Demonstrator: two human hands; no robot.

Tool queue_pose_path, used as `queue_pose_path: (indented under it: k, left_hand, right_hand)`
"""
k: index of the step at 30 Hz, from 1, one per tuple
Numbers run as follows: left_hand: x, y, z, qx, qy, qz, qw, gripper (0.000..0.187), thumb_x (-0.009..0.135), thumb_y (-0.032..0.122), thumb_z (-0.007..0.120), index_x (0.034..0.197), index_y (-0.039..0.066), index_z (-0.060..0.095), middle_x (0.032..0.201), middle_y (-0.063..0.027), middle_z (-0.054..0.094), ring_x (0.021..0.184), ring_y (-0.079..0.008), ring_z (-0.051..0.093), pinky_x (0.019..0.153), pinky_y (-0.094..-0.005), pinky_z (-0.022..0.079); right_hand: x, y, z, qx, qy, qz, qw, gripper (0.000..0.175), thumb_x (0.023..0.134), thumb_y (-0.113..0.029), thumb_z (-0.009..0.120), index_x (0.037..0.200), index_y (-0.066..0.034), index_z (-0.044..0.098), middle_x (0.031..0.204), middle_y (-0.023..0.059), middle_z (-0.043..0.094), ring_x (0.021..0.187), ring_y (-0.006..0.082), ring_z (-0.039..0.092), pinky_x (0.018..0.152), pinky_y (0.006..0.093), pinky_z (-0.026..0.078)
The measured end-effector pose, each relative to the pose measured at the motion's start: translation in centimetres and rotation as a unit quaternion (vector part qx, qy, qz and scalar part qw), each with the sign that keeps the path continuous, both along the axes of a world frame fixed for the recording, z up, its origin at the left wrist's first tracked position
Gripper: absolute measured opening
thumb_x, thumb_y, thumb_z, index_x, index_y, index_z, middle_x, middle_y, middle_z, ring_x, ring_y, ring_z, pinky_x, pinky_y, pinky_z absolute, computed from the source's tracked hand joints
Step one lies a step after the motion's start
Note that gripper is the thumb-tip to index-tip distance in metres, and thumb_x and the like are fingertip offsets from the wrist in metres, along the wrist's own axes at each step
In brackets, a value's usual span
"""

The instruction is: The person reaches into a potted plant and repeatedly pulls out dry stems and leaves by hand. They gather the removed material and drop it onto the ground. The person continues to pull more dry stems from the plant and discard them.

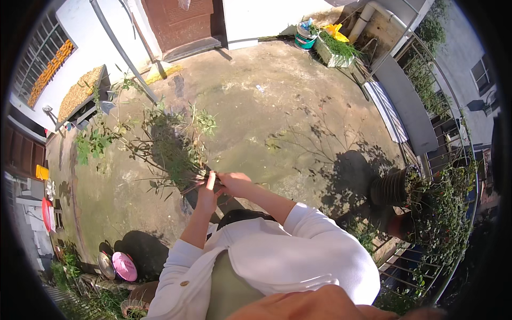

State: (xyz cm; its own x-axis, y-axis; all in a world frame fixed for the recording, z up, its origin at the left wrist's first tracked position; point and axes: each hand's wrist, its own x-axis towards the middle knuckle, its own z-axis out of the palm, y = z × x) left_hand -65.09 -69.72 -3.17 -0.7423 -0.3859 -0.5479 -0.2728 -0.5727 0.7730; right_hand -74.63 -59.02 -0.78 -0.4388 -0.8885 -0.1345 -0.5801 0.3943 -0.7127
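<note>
My left hand (207, 195) and my right hand (234, 184) meet in front of my body, both closed around the stem ends of a loose bunch of leafy plants (176, 148). The bunch spreads from my hands up and to the left, with thin stems, green leaves and some dry, yellowish parts. Stem ends poke out between the fingers. The fingers overlap there, so their exact hold is partly hidden. Concrete ground lies below, where shadows fall.
A grey pole (124, 52) stands beyond the bunch. Corn kernels (80, 90) lie on a raised surface by the left wall. Potted plants (394, 186) and a railing (472, 160) line the right side. A green planter (334, 52) and a bucket (305, 38) stand near the far wall.
</note>
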Motion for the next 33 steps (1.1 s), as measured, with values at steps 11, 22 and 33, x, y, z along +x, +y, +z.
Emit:
queue_pose_path:
  k: [11, 22, 33]
  left_hand:
    - [-13.9, -1.1, 0.7, -0.005, -0.048, -0.243, 0.969, 0.054, 0.079, 0.033, 0.061, 0.125, 0.014, 0.041, 0.133, -0.0040, 0.035, 0.123, -0.0247, 0.029, 0.091, -0.0481, 0.028]
    - [-32.4, -7.0, -4.3, 0.069, -0.064, -0.210, 0.973, 0.040, 0.083, 0.031, 0.055, 0.119, 0.014, 0.048, 0.120, 0.0009, 0.050, 0.112, -0.0149, 0.044, 0.091, -0.0346, 0.031]
    - [-48.0, 10.2, -1.8, 0.047, -0.044, -0.405, 0.912, 0.028, 0.084, 0.024, 0.054, 0.108, 0.010, 0.053, 0.103, -0.0040, 0.058, 0.094, -0.0165, 0.054, 0.079, -0.0319, 0.041]
  right_hand:
    - [-10.7, 12.2, -1.6, 0.068, 0.046, -0.266, 0.961, 0.026, 0.078, -0.028, 0.056, 0.090, -0.0062, 0.048, 0.072, 0.0156, 0.059, 0.071, 0.0347, 0.058, 0.061, 0.0440, 0.045]
    - [-21.0, 20.0, -3.5, 0.121, 0.053, -0.504, 0.854, 0.031, 0.077, -0.034, 0.058, 0.085, -0.0048, 0.049, 0.069, 0.0158, 0.059, 0.067, 0.0351, 0.057, 0.059, 0.0438, 0.045]
    - [-24.4, 32.6, -4.6, 0.155, 0.107, -0.653, 0.734, 0.026, 0.077, -0.029, 0.058, 0.082, -0.0069, 0.045, 0.065, 0.0149, 0.058, 0.063, 0.0352, 0.058, 0.054, 0.0436, 0.045]
